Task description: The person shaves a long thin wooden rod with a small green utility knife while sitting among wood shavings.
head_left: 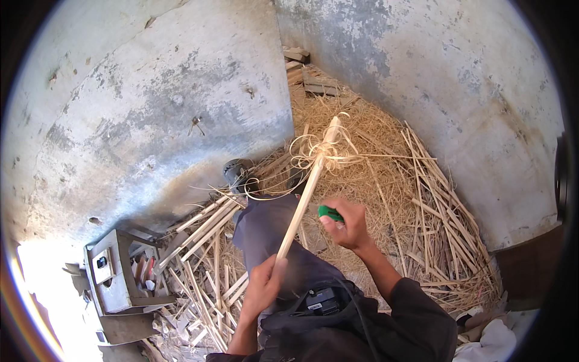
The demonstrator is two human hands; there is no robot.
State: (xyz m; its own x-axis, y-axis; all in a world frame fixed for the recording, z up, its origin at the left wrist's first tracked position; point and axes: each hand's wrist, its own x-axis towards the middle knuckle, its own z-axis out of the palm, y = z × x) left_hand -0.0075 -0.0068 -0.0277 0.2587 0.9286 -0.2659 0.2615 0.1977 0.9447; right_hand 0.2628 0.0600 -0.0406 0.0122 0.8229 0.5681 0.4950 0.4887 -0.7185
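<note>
Left hand (263, 285) fist-grips pale wooden stick (304, 196), pointing toward 1 o'clock. Right hand (347, 224) closed around green-handled tool (329, 213), probably a knife; curled shavings (313, 151) at stick's tip.

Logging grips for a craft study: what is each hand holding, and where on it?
Left hand grips the wooden stick at its near lower end. Right hand holds a green-handled tool by the handle; its blade is hidden.

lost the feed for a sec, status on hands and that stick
Left hand shut on long pale wooden stick. Right hand shut on green-handled tool. Thin curled shavings hang near stick's far end. Nothing in the way.
</note>
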